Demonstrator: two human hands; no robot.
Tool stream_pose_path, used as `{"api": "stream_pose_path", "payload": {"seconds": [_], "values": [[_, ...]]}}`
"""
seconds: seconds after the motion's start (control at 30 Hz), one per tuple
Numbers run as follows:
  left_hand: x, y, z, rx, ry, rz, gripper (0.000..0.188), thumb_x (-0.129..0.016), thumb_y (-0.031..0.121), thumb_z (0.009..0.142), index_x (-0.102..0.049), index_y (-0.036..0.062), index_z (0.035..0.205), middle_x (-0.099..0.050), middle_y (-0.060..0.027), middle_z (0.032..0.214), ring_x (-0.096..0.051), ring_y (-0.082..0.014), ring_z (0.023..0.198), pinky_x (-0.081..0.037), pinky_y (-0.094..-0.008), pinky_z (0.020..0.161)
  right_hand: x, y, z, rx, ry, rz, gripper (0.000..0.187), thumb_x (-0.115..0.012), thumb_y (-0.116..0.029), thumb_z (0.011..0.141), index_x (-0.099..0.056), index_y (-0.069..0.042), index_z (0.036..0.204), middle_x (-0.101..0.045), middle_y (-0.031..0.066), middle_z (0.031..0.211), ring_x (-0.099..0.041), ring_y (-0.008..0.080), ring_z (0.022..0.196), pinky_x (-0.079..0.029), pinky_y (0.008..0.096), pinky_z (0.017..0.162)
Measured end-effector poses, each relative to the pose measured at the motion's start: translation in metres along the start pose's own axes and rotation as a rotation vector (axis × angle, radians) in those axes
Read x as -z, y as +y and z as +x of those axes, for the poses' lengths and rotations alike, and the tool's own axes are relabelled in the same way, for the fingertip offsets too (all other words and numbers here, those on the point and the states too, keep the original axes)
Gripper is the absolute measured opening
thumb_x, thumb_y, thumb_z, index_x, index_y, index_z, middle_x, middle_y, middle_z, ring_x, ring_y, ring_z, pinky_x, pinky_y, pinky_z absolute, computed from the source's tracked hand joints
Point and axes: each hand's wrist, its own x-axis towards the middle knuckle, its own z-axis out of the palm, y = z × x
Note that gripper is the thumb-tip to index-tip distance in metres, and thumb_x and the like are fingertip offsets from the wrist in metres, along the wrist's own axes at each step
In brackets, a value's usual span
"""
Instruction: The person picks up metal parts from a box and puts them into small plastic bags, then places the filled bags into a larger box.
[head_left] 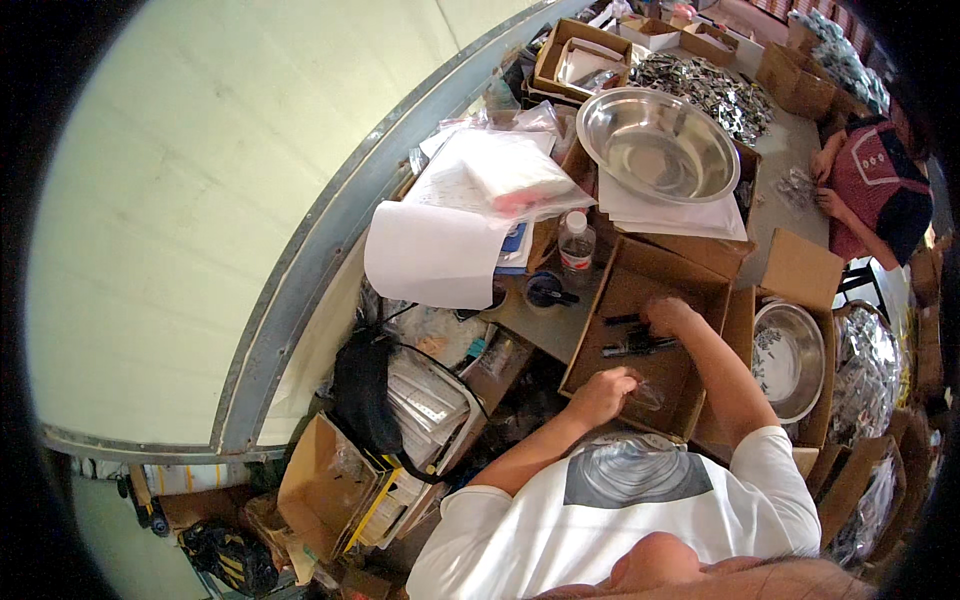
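In front of me is an open cardboard box [660, 275] with a small pile of thin black pieces [635, 345] inside; their exact kind is too small to tell. My left hand [600, 396] is closed over the box's near left part, pinching a small clear plastic bag [648, 393]. Beside the black pieces, my right hand [668, 316] reaches down into the box with its fingers curled. Whatever those fingers grip is hidden.
Right of the box, a steel bowl [788, 360] holds small dark parts. A larger steel basin [658, 145] sits beyond, near a heap of metal pieces [700, 92]. A capped bottle [576, 242] and papers [435, 250] stand left. Another person [875, 190] works at far right.
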Motion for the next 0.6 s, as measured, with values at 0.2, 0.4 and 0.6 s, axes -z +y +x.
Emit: {"api": "stream_pose_path", "payload": {"seconds": [0.2, 0.4, 0.6], "values": [[0.008, 0.009, 0.002, 0.014, -0.050, 0.006, 0.015, -0.049, -0.002, 0.073, -0.061, -0.0023, 0.081, -0.060, -0.0180, 0.090, -0.059, -0.0362, 0.085, -0.049, -0.0409, 0.073, -0.029, -0.001, 0.048, -0.059, 0.049, -0.049, 0.034, -0.057, -0.015, 0.080, -0.059, -0.004, 0.112, -0.059, 0.0195, 0.113, -0.057, 0.0320, 0.106, -0.049, 0.0418, 0.085], [0.005, 0.007, 0.004, -0.011, -0.007, -0.027, 0.018, -0.045, 0.001, 0.075, -0.062, -0.0032, 0.080, -0.060, -0.0176, 0.090, -0.060, -0.0352, 0.086, -0.049, -0.0396, 0.075, -0.031, 0.004, 0.038, 0.009, 0.139, 0.114, 0.024, -0.058, -0.010, 0.078, -0.064, 0.000, 0.099, -0.060, 0.0204, 0.111, -0.059, 0.0341, 0.102, -0.049, 0.0426, 0.084], [0.008, 0.008, 0.005, -0.013, -0.030, 0.000, 0.019, -0.045, 0.000, 0.075, -0.063, -0.0052, 0.080, -0.061, -0.0192, 0.091, -0.059, -0.0356, 0.089, -0.048, -0.0394, 0.079, -0.014, -0.010, 0.018, -0.077, 0.055, 0.006, 0.030, -0.061, -0.008, 0.077, -0.063, -0.003, 0.106, -0.062, 0.0177, 0.112, -0.060, 0.0311, 0.102, -0.051, 0.0418, 0.084]]}}
